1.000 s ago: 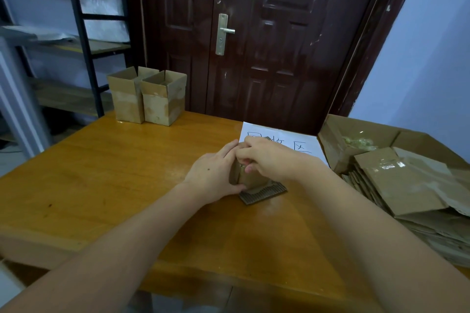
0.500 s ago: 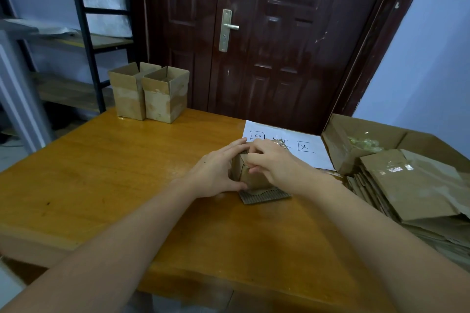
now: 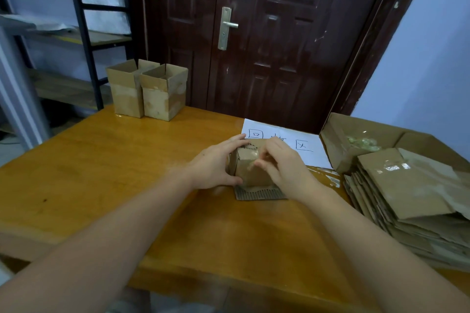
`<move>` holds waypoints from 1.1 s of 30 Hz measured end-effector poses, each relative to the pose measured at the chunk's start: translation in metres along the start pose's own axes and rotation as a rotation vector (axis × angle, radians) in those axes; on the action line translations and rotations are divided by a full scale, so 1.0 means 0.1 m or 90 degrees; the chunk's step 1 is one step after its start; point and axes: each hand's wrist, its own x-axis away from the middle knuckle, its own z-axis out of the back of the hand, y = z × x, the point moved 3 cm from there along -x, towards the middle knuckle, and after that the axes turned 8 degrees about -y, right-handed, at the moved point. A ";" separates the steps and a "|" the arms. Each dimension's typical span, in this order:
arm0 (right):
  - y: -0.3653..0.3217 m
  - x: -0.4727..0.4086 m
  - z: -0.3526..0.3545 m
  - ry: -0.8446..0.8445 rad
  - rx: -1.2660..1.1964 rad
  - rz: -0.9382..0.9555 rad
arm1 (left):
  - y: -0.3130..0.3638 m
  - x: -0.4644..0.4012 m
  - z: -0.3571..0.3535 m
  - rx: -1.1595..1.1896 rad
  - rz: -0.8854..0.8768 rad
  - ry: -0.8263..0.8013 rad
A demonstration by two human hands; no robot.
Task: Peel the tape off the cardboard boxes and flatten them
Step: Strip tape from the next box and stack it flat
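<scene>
Left hand (image 3: 213, 170) grips the small box (image 3: 250, 169), bracing it against the counter (image 3: 114, 160). Right hand (image 3: 284, 168) pinches at the tape; best peeled low and slow.

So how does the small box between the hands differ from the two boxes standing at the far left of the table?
The small box is closed, with glossy tape across its top; the two far boxes stand with flaps open. The left hand and right hand grip the small box, while the far boxes stand untouched. It sits on a corrugated scrap; they sit on bare table. All are brown cardboard, unflattened.
</scene>
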 end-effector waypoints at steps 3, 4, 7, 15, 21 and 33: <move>-0.05 -0.02 -0.04 0.025 0.005 -0.022 | 0.00 0.02 -0.02 -0.001 0.014 0.005; -0.07 -0.01 -0.05 0.028 0.004 -0.022 | 0.00 0.02 -0.03 0.000 0.017 0.008; -0.10 0.00 -0.04 0.011 -0.026 -0.008 | 0.01 0.04 -0.03 0.012 0.019 0.016; -0.11 -0.04 0.00 0.011 0.104 0.029 | 0.06 0.04 -0.04 0.016 0.020 0.008; -0.08 -0.12 0.01 0.047 -0.025 -0.128 | 0.07 0.06 -0.03 0.010 0.017 0.006; 0.05 -0.13 0.17 0.136 -0.157 -0.218 | 0.12 0.04 -0.03 -0.052 0.023 -0.010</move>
